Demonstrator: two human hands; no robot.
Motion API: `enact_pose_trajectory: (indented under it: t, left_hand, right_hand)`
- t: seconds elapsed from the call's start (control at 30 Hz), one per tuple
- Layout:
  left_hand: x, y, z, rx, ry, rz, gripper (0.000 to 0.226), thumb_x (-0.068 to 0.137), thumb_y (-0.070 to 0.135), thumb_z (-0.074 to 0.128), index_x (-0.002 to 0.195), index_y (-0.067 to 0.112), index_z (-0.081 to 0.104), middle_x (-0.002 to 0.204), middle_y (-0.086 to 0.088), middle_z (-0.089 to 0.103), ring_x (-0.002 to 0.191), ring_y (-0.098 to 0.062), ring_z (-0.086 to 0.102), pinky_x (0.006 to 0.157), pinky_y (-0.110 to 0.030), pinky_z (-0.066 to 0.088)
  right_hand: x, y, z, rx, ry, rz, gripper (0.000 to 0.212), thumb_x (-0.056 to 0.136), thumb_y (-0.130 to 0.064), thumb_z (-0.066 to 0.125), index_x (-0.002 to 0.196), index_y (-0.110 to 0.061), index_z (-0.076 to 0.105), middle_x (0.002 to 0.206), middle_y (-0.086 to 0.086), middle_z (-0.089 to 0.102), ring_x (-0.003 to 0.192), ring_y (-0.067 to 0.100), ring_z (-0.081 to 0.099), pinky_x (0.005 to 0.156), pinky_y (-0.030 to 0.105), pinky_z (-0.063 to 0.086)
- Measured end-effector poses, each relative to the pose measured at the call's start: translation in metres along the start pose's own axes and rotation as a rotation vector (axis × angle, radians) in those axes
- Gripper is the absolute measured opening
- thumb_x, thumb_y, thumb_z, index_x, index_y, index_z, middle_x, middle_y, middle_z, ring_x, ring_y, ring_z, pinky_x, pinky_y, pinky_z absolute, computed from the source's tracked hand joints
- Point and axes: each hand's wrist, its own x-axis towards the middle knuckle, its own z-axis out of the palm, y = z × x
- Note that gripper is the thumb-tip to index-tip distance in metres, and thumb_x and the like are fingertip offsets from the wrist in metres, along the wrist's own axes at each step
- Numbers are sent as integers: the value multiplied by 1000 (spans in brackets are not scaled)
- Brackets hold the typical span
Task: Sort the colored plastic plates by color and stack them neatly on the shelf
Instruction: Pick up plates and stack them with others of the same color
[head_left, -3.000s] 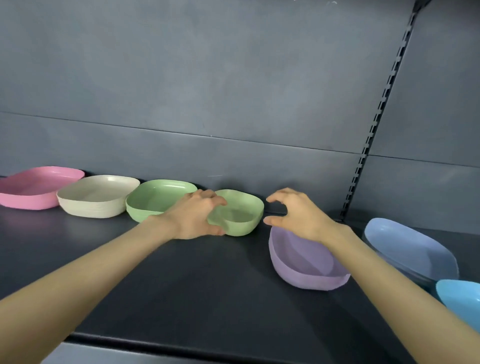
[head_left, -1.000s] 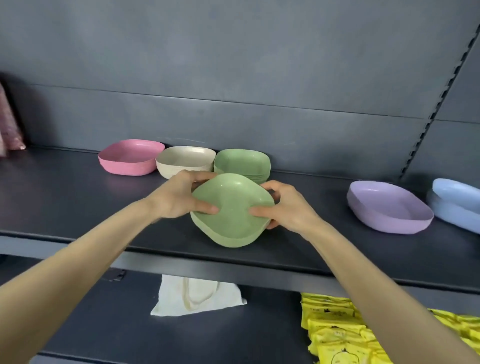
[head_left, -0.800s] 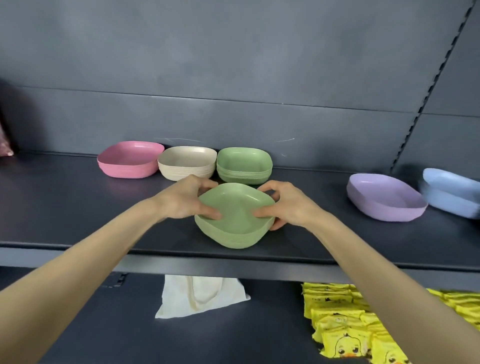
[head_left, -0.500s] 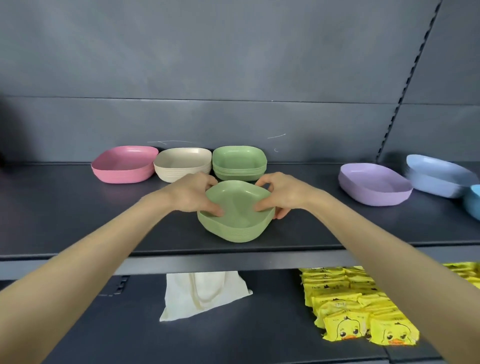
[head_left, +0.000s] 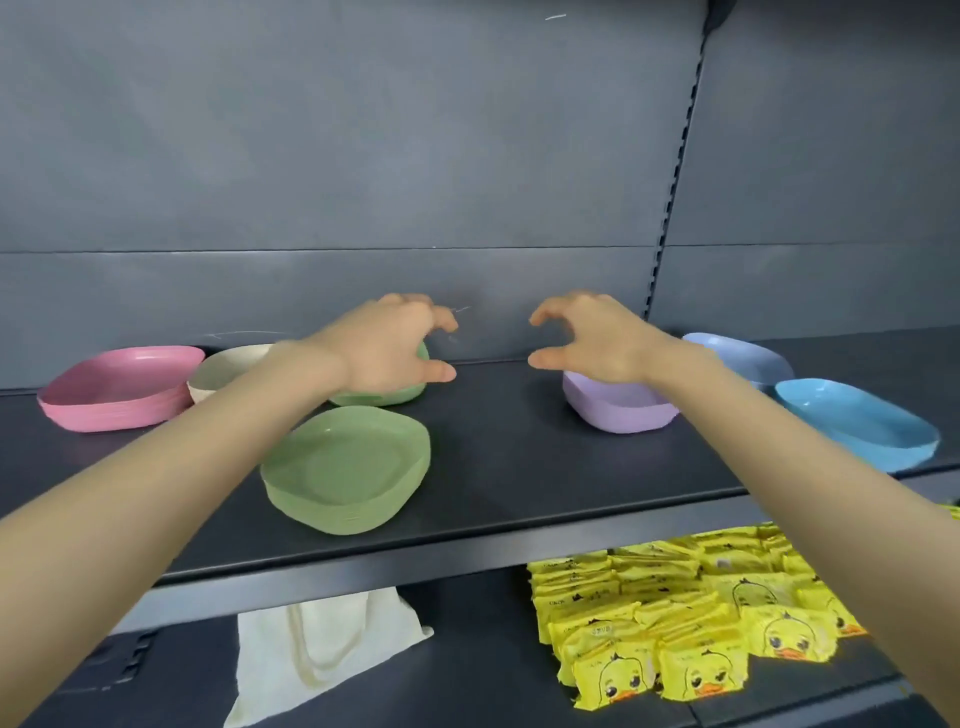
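You are drawing your left hand (head_left: 387, 348) and right hand (head_left: 587, 338) away, each grip released, leaving the green plate stack (head_left: 347, 470) resting near the front edge of the shelf (head_left: 519, 441), apart from the other green stack (head_left: 382, 399).

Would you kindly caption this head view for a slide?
Left hand and right hand hover empty; stacked green plastic plates rest at the front of the dark shelf.
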Motion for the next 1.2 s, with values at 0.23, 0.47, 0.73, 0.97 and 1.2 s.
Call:
enact_pose_trajectory:
  t: [0.23,0.47,0.73,0.97,1.2]
  left_hand:
    - [48,104,8,54,128,124,54,90,43,55,138,25,40,137,0,44,129,-21,36,103,-38,36]
    - [94,205,48,60,107,139,51,90,41,53,138,26,40,132,1,47,122,-21,41,98,-37,37]
    - [163,256,65,-2,87,130,51,90,41,54,137,25,41,132,1,47,122,-20,43,98,-35,37]
    - [242,251,95,-77,5,88,54,88,42,59,136,23,43,132,1,49,120,-20,47,99,-33,39]
    - [300,238,131,-185,-193,7,59,82,54,60,131,23,47,123,4,58,110,-16,54,96,-31,44]
  right_hand:
    - [-53,103,-46,-112,111,65,48,86,-29,64,130,-15,51,132,8,44,121,26,44,99,32,37]
    - [-98,214,-72,-155,61,116,42,88,-32,61,127,-19,51,128,4,45,113,25,46,95,37,40]
    - [-86,303,-84,-138,34,138,46,87,-33,62,129,-18,50,131,5,45,118,26,46,99,41,41]
    - [-39,362,-72,-87,-8,135,49,88,-36,61,132,-18,49,135,5,44,124,24,43,102,36,38]
    - [7,405,-51,93,-106,211,62,83,-42,66,135,-18,43,131,4,52,114,19,52,89,25,40]
